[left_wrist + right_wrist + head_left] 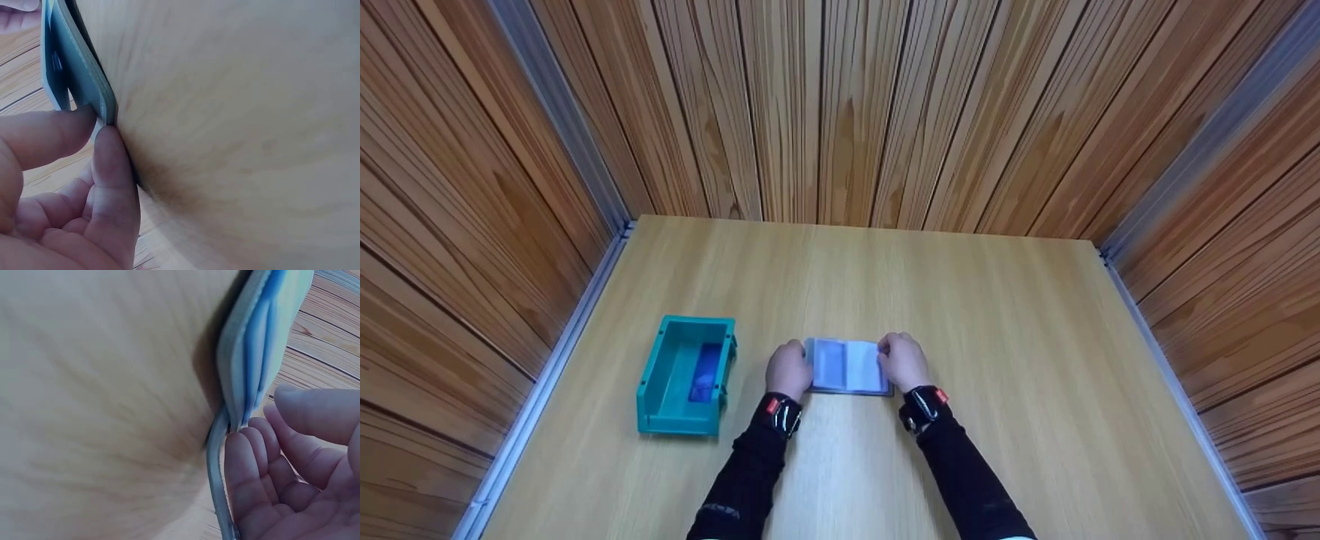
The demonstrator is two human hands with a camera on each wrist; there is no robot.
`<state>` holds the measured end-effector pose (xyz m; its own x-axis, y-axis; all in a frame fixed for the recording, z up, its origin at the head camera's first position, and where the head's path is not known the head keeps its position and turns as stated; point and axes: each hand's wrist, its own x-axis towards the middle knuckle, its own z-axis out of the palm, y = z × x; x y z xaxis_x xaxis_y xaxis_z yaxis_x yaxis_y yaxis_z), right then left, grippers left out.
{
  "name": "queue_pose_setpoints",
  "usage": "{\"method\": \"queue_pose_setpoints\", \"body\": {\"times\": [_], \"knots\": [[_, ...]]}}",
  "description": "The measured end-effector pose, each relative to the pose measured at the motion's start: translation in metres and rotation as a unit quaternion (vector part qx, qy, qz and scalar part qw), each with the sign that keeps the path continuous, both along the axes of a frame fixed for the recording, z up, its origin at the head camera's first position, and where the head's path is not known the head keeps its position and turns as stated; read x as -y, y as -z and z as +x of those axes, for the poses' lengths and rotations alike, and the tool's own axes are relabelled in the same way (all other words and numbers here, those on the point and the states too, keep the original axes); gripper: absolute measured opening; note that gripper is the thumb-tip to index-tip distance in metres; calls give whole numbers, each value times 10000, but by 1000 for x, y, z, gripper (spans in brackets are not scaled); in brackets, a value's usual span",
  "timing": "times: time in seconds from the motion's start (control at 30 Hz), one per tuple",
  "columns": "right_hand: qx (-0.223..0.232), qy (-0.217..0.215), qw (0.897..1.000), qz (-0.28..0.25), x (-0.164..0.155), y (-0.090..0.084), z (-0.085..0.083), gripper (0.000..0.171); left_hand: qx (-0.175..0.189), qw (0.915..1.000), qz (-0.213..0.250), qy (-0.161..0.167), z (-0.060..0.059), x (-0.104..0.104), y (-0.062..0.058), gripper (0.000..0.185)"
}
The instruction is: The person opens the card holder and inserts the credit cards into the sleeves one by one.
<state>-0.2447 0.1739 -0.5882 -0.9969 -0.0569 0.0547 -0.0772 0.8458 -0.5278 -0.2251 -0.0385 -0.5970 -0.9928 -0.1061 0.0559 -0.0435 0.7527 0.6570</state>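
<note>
A small grey-blue booklet (846,366) with clear sleeve pages lies open on the wooden table (1005,330), near its front middle. My left hand (789,369) holds its left edge. In the left wrist view, thumb and finger of that hand (97,128) pinch the cover's corner (79,73) right at the tabletop. My right hand (904,361) is at the booklet's right edge. In the right wrist view, its curled fingertips (242,444) press against the ends of the pages (256,354), with the thumb a little apart above them.
A teal open bin (656,375) stands left of my left hand, with a blue item (705,373) lying inside. Wood-panelled walls close the table in at the back and both sides, with metal rails along the side edges.
</note>
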Motion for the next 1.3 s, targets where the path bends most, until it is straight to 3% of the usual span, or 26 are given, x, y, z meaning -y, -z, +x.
{"method": "queue_pose_setpoints", "body": {"times": [0.3, 0.57, 0.87, 1.3], "knots": [[-100, -79, 9999, 61, 0, 3, 1, 12, -141, 9999, 26, -15, 1, 0, 1, 8], [-328, -113, 9993, 141, 0, 5, 1, 14, 66, 9999, 37, -107, -2, -1, 3, 8], [-246, -86, 9996, 86, 1, 4, 4, 14, 263, 9996, 62, -59, -2, -1, 1, 11], [-89, -60, 9999, 65, 0, 4, 2, 14, 203, 9997, -103, 31, 0, -2, -4, 6]]}}
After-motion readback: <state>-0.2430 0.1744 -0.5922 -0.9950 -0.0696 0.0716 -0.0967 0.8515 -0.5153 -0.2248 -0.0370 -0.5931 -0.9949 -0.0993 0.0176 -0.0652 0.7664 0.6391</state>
